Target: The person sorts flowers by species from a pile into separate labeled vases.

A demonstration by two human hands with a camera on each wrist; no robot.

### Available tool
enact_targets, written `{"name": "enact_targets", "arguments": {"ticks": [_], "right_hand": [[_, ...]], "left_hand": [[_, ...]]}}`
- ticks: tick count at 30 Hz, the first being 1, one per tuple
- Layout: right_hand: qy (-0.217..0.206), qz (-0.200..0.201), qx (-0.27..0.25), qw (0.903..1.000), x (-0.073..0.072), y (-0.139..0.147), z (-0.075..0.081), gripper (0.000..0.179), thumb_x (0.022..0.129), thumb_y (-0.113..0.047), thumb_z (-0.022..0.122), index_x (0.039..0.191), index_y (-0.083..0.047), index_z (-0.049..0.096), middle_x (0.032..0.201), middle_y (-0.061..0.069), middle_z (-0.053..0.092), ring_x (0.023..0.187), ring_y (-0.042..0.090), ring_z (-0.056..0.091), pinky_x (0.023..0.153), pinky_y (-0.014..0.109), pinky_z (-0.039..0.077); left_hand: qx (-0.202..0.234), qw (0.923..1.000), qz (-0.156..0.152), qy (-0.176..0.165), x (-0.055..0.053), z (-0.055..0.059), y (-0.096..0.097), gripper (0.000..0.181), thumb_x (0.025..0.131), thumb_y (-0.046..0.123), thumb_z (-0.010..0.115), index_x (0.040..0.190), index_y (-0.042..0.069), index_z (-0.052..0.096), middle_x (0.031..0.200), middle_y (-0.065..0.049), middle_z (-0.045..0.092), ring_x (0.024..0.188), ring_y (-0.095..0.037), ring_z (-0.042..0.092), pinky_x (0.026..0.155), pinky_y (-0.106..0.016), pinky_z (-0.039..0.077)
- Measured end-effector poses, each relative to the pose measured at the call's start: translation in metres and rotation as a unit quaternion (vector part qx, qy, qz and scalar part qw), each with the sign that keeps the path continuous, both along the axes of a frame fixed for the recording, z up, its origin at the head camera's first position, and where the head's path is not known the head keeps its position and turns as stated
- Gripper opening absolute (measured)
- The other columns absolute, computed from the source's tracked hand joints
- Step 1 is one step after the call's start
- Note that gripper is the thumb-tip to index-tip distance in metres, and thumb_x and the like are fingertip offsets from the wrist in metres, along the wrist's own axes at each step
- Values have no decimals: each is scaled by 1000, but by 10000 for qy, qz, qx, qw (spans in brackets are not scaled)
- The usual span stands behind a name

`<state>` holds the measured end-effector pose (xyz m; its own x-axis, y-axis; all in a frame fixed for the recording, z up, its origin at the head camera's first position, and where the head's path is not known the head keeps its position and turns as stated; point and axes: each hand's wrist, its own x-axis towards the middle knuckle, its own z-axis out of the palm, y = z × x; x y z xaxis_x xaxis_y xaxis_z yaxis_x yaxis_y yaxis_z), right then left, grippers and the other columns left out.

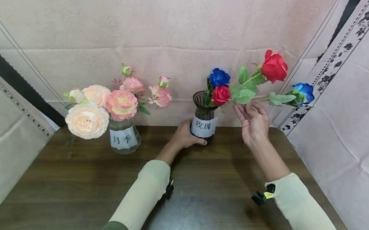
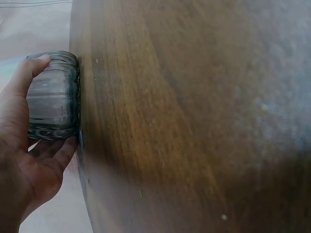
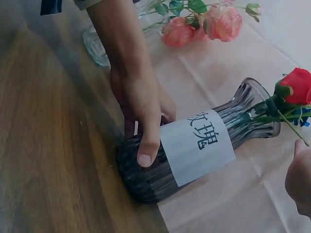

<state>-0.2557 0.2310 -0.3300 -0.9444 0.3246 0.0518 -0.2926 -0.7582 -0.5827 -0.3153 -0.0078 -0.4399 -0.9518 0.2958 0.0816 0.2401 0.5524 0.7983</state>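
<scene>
On the table near its far edge stands a dark ribbed glass vase [image 1: 200,112], with a white paper label on its front. My left hand [image 1: 186,136] grips the vase low down, the thumb across its front. At the vase's mouth are a dark blue rose [image 1: 219,77] and a small red rose [image 1: 221,95]. A longer red rose [image 1: 274,66] leans out to the right on a leafy stem. Below that one, my right hand [image 1: 255,124] pinches the stem of a lighter blue rose [image 1: 304,93], whose bloom points right. In the right wrist view, the right hand [image 3: 300,179] is partly cut off.
To the left stands a clear glass vase [image 1: 124,137] with a label, holding cream roses [image 1: 87,120] and pink flowers [image 1: 121,103]. Pale patterned cloth [image 1: 177,29] hangs behind the brown wooden table [image 1: 79,188], with more cloth at both sides.
</scene>
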Motion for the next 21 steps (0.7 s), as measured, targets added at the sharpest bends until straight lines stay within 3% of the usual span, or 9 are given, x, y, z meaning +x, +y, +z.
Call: {"name": "enact_targets", "arguments": {"ticks": [7, 14, 21], "right_hand": [[187, -60, 518, 9985, -4, -10, 0, 20, 110, 12, 59, 107, -1, 74, 107, 16, 84, 89, 26, 86, 93, 41, 70], [285, -383, 1048, 9933, -7, -17, 3, 26, 109, 12, 59, 107, -6, 76, 102, 11, 86, 87, 21, 86, 90, 38, 71], [346, -460, 1218, 9909, -8, -26, 2, 27, 110, 11, 59, 104, -8, 78, 96, 7, 85, 82, 18, 84, 85, 34, 71]], "left_hand": [[17, 10000, -13, 6, 0, 0, 0, 98, 77, 33, 106, 157, 7, 56, 150, -12, 69, 138, -31, 68, 122, -49, 55], [-14, 10000, 25, 86, 1, 2, -1, 99, 76, 33, 106, 157, 6, 56, 151, -14, 69, 140, -32, 67, 124, -50, 53], [-30, 9999, 13, 99, 0, 1, -1, 99, 75, 35, 107, 154, 5, 58, 149, -14, 70, 138, -32, 68, 123, -49, 54]]}}
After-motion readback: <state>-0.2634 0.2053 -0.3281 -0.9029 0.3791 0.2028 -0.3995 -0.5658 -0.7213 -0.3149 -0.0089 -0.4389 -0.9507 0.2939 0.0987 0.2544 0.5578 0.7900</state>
